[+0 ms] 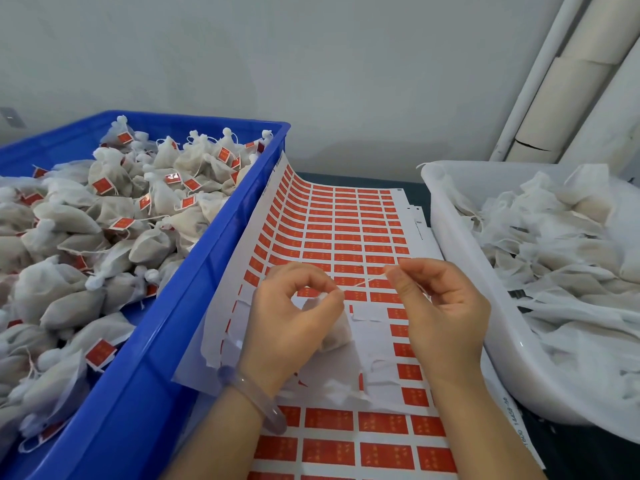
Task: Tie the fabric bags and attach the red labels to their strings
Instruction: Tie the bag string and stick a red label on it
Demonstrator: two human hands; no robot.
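A small white fabric bag (pixel 334 332) sits in my left hand (pixel 287 317), whose fingers curl round its neck above the label sheet. My right hand (pixel 440 306) pinches the bag's thin string (pixel 363 281), which runs taut between the two hands. Under both hands lies a sheet of red labels (pixel 346 233) on white backing, with several labels peeled off near my hands. A second sheet of red labels (pixel 356 448) lies nearer to me.
A blue crate (pixel 180 323) on the left holds several tied bags with red labels. A white tub (pixel 450 223) on the right holds several untied fabric bags. Pale pipes (pixel 561 88) stand against the grey wall at the back right.
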